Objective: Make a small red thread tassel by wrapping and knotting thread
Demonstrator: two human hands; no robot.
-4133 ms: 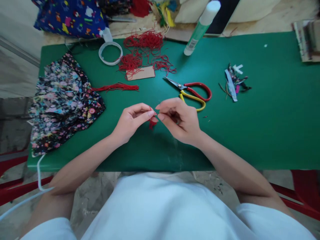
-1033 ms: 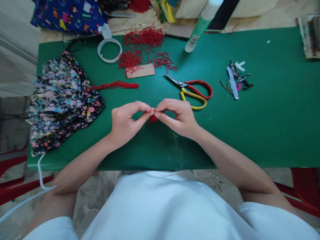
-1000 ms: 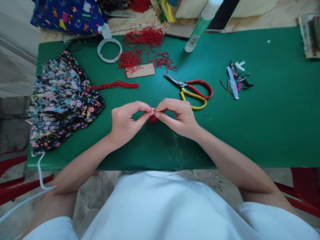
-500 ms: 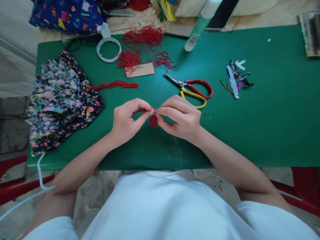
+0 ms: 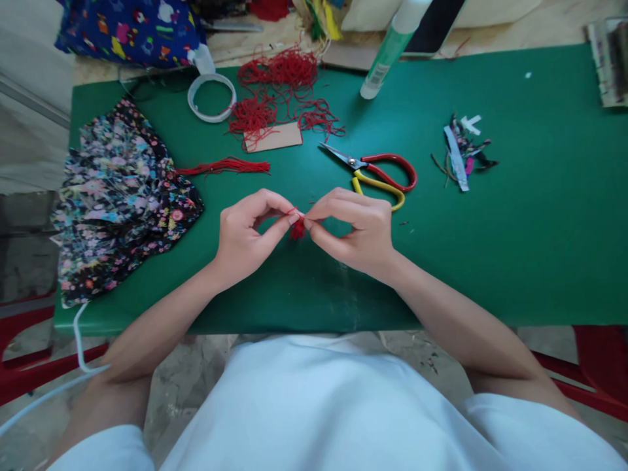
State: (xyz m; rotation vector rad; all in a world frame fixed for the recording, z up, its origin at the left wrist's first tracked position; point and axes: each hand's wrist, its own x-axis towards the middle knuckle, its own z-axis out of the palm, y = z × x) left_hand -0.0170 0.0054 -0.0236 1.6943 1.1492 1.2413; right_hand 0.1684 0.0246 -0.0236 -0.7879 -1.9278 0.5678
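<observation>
Between my two hands, above the green mat, is a small bundle of red thread (image 5: 297,229). My left hand (image 5: 250,232) pinches it between thumb and forefinger. From the other side my right hand (image 5: 356,229) pinches at the same red thread, its fingertips almost touching the left ones. Scissors (image 5: 375,171) with one red and one yellow handle lie just beyond my right hand. A red tassel (image 5: 233,166) lies beyond my left hand, its end at a floral cloth (image 5: 122,203).
Tangled red thread (image 5: 279,72), a cardboard piece (image 5: 277,137) and a tape roll (image 5: 212,98) are at the back of the green mat (image 5: 549,229). A glue stick (image 5: 387,59) stands behind the scissors. Fabric scraps (image 5: 461,154) lie right.
The red bundle has shifted slightly up and looks smaller and more frayed below my fingertips. My fingertips have come closer together; both hands otherwise stay nearly in place.
</observation>
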